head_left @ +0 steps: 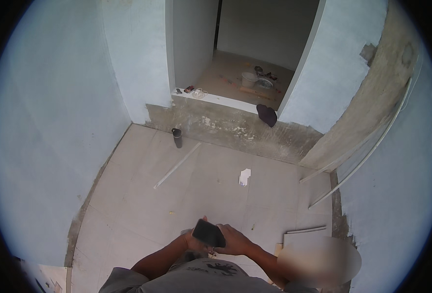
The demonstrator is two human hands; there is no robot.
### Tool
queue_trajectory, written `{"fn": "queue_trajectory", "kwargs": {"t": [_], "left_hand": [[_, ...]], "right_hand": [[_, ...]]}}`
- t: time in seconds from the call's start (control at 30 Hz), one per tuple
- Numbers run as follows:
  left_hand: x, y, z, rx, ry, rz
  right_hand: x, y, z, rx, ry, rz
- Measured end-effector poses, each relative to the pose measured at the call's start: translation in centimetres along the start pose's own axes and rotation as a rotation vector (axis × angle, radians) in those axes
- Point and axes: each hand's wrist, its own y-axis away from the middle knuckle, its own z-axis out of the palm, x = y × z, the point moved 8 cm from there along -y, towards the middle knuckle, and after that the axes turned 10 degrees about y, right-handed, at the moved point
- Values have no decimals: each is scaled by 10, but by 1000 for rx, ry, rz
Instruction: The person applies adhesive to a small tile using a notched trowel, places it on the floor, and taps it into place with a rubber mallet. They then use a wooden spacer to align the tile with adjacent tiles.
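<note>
A dark smartphone [208,233] sits in front of my chest, held between both hands. My left hand [192,241] grips its left side from below. My right hand [235,240] wraps its right edge, fingers curled over the top. Both forearms come up from the lower edge over my grey shirt. The tiled floor [143,205] lies below the phone.
A dark bottle [177,137] stands by the concrete step [226,124]. A thin white strip [177,165] and a scrap of white paper [245,177] lie on the tiles. A dark cap [267,115] hangs over the step edge. Buckets and tools [257,80] lie beyond the doorway. Tile pieces [304,237] lean at right.
</note>
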Motion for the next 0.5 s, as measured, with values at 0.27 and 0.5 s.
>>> {"fn": "queue_trajectory", "kwargs": {"t": [0.27, 0.5], "left_hand": [[175, 2, -99, 1041, -527, 335], [363, -4, -34, 1097, -2082, 344]], "right_hand": [[163, -116, -83, -71, -428, 331], [290, -192, -191, 110, -306, 469]]}}
